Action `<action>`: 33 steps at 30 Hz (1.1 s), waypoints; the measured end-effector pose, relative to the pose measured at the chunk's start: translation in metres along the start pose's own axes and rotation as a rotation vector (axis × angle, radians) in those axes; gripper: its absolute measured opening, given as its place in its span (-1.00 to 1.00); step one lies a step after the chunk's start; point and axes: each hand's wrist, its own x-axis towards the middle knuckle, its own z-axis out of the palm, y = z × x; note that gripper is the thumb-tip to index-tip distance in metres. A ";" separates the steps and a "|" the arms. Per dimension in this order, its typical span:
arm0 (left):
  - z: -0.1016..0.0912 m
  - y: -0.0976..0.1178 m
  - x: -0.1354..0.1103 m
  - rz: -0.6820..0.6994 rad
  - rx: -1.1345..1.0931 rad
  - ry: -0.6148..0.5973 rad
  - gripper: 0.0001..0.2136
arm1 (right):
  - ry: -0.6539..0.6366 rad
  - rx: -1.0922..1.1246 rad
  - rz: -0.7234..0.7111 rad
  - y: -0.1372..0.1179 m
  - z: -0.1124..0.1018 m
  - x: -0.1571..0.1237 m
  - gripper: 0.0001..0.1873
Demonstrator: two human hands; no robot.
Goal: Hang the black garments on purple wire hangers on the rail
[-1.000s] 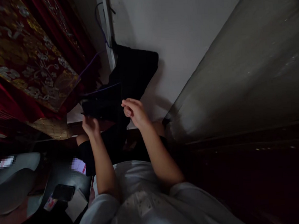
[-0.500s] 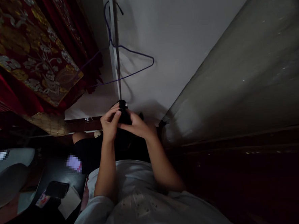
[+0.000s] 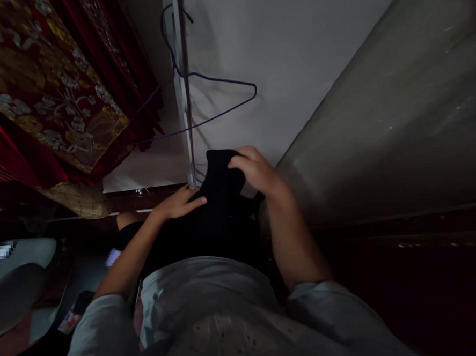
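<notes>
A piece of black cloth (image 3: 221, 173), perhaps a garment, is spread out in front of my body, its upper edge raised. My right hand (image 3: 256, 169) grips its top right corner, fingers curled over the edge. Lower and to the left, my left hand (image 3: 179, 203) holds the cloth's left side with the thumb on top; some of its fingers are hidden. The lower part of the cloth merges with the dark area over my lap. Above the hands hangs a purple wire hanger (image 3: 224, 81) with nothing on it.
A thin metal pole (image 3: 184, 95) carries the hanger. Red embroidered fabric (image 3: 55, 92) hangs at upper left. A grey sloping surface (image 3: 379, 121) lies on the right. At lower left are a grey chair (image 3: 22, 288) and a dark phone-like object (image 3: 84, 301).
My hands have moved apart, the right one up and rightward, the left one leftward and slightly down. The black cloth, bunched between them before, is now opened out. The hanger has swung slightly.
</notes>
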 end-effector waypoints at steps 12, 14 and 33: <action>-0.114 -0.046 -0.090 -0.264 0.535 0.279 -0.74 | 0.128 -0.235 -0.194 0.051 -0.012 0.132 -0.82; -0.124 -0.047 -0.093 -0.298 0.474 0.320 -0.70 | 0.094 -0.271 -0.119 0.065 -0.004 0.140 -0.84; -0.184 0.008 0.004 0.061 0.294 0.779 -0.76 | 0.242 -0.350 -0.267 0.043 -0.037 0.094 -0.95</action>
